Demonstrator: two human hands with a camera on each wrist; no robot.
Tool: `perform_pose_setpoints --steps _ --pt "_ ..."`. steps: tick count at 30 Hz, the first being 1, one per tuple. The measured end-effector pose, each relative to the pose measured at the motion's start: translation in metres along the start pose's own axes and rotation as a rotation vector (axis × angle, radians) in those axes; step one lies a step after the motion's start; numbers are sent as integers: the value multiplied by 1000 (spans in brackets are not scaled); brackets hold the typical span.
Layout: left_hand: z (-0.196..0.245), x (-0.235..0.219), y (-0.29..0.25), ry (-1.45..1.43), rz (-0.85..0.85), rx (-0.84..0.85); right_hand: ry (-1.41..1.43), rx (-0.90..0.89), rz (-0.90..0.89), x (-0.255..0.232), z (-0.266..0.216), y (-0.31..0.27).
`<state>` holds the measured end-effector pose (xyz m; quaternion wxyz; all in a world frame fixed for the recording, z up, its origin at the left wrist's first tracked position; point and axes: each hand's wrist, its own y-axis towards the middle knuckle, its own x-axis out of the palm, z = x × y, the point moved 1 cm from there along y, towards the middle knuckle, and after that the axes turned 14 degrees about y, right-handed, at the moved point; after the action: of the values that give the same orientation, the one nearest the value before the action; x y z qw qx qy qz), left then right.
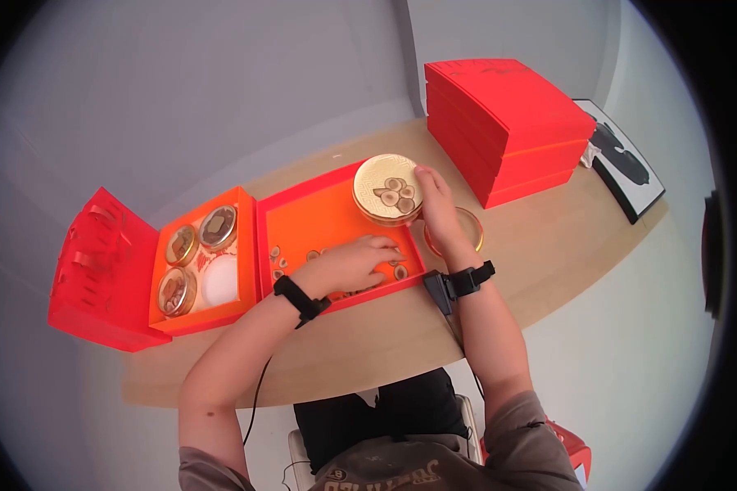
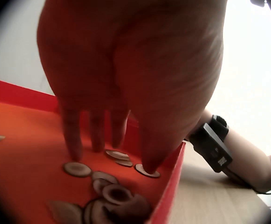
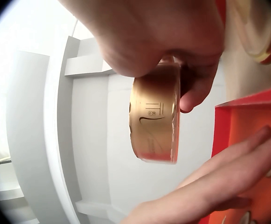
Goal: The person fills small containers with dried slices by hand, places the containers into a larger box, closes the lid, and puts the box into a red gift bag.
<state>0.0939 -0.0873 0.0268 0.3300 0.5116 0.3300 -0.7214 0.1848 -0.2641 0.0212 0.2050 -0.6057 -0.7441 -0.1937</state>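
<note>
My right hand [image 1: 442, 204] grips a round gold container [image 1: 372, 176] by its side, above the far right corner of a shallow red tray with an orange floor [image 1: 303, 217]. Several dried slices, pale with dark rims, lie inside the container. In the right wrist view its gold side [image 3: 154, 135] hangs from the fingers. Down in the tray, my left hand [image 1: 354, 266] reaches among more loose slices [image 2: 118, 193]. Its fingers point downward and apart; the thumb tip touches one slice [image 2: 147, 171] near the tray wall, and a fingertip is right at another [image 2: 77, 169].
Left of the tray stands an open box [image 1: 248, 237] with several filled jars [image 1: 218, 227] and a white round piece [image 1: 219, 281]; its red lid [image 1: 106, 270] is beside it. A gold-rimmed clear round piece [image 1: 481, 236], stacked red boxes [image 1: 504, 123] and a framed picture [image 1: 630, 168] are at right.
</note>
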Motion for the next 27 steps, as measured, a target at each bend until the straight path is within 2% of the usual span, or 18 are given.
perform_pose_setpoints --steps 2,6,9,17,21,24,26,27 --pt "4 5 7 137 95 159 59 5 18 -4 3 3" --pt "3 8 10 127 123 168 44 15 18 -6 6 5" --pt "-4 8 7 145 21 140 30 17 11 -6 5 4" --pt "-26 -14 -47 358 -382 -156 11 32 8 -6 4 1" --pt "-20 -30 -66 346 -286 -301 48 26 7 -5 9 6" --pt "-25 -21 -73 340 -288 -343 21 22 -59 -5 7 4" --pt "-20 -17 -77 381 -239 -470 13 98 -107 -1 2 -1" --pt "-18 -16 -76 377 -235 -481 11 102 -118 -1 2 -3"
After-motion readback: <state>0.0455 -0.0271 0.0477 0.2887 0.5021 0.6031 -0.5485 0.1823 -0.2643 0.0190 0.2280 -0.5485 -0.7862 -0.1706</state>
